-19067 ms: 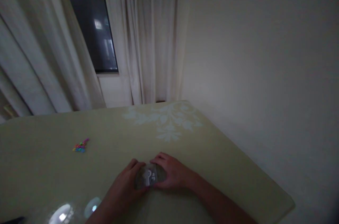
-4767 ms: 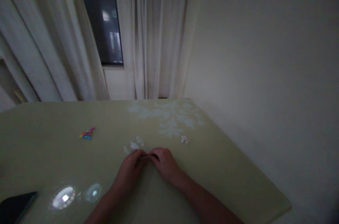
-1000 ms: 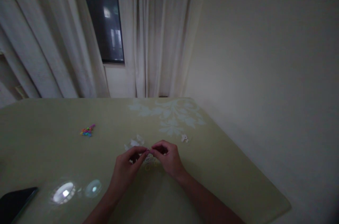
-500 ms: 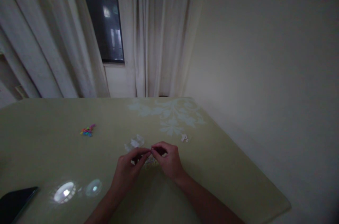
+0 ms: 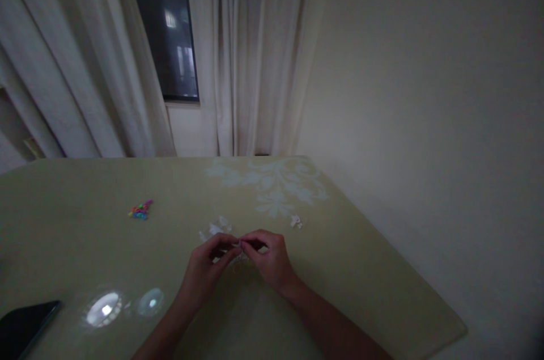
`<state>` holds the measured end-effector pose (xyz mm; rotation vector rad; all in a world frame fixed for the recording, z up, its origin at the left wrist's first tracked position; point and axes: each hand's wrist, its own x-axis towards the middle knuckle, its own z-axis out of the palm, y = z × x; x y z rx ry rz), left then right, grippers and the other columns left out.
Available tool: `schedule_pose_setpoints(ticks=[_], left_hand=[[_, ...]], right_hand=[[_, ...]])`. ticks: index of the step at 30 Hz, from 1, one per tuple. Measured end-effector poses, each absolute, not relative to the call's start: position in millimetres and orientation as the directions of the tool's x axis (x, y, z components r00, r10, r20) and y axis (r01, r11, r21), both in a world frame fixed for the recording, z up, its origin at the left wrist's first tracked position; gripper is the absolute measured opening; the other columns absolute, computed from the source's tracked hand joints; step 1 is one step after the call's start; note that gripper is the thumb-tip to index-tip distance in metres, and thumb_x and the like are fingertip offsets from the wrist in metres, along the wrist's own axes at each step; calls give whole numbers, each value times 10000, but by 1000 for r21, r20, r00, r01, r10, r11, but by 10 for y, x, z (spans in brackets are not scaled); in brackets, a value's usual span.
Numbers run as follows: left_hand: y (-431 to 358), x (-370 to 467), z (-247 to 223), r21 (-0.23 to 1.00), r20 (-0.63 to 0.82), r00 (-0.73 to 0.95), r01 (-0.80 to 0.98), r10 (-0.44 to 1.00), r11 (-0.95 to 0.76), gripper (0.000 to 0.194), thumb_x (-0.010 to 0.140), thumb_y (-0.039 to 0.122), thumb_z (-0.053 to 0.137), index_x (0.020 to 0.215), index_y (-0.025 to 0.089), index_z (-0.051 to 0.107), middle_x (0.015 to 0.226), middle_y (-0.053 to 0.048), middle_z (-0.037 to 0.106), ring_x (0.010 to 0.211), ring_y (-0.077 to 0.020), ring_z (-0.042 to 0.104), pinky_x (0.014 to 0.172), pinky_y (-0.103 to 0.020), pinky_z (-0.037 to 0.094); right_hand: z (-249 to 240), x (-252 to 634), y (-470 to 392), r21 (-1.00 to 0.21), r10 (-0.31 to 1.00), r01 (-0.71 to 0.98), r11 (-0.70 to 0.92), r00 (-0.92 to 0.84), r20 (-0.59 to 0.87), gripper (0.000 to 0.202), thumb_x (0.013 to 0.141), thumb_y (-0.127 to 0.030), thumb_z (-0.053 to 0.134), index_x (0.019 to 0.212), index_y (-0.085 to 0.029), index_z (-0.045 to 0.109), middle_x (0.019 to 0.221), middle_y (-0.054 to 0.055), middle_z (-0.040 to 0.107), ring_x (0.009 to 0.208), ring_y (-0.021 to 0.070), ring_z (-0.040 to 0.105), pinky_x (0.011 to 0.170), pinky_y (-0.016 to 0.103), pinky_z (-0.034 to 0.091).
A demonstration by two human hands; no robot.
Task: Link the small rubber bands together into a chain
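Observation:
My left hand (image 5: 208, 266) and my right hand (image 5: 268, 257) meet at the fingertips over the middle of the table. Both are pinched closed, thumb against fingers. Whatever is between the fingertips is too small and dim to name. Just below the fingertips, partly hidden by the hands, lies a small tangle of thin pale loops (image 5: 238, 261). Behind my left hand rests a crumpled clear plastic bag (image 5: 216, 226). Several small white pieces (image 5: 296, 221) lie on the table beyond my right hand.
A little pile of brightly coloured small pieces (image 5: 140, 211) sits on the left of the pale green table (image 5: 85, 246). A dark flat device (image 5: 28, 326) lies at the near left corner. The wall (image 5: 425, 122) runs along the table's right edge; curtains (image 5: 259, 54) hang behind.
My left hand's fingers have shifted slightly upward and spread a bit from the thumb. The meeting point of the fingertips has moved slightly left. Objects on the table have stayed put.

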<state>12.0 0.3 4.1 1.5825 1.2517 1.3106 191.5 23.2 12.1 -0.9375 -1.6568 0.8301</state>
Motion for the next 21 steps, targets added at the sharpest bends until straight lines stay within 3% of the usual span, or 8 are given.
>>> schedule_pose_setpoints(ticks=[12, 21], left_hand=[[1, 144, 28, 935, 323, 63, 131, 944, -328, 180, 868, 341, 752, 1024, 258, 784, 981, -45, 799, 907, -225, 772, 829, -323, 632], [-10, 138, 49, 930, 338, 26, 143, 941, -339, 190, 859, 358, 757, 1007, 242, 780, 967, -49, 788, 888, -230, 773, 816, -336, 644]], right_hand=[[131, 1921, 235, -904, 908, 138, 404, -177, 379, 106, 834, -211, 727, 908, -188, 801, 778, 38, 773, 681, 165, 700, 654, 249, 539], [77, 1924, 266, -937, 919, 61, 343, -226, 322, 154, 864, -317, 742, 902, -177, 794, 798, 57, 776, 719, 183, 721, 688, 270, 563]])
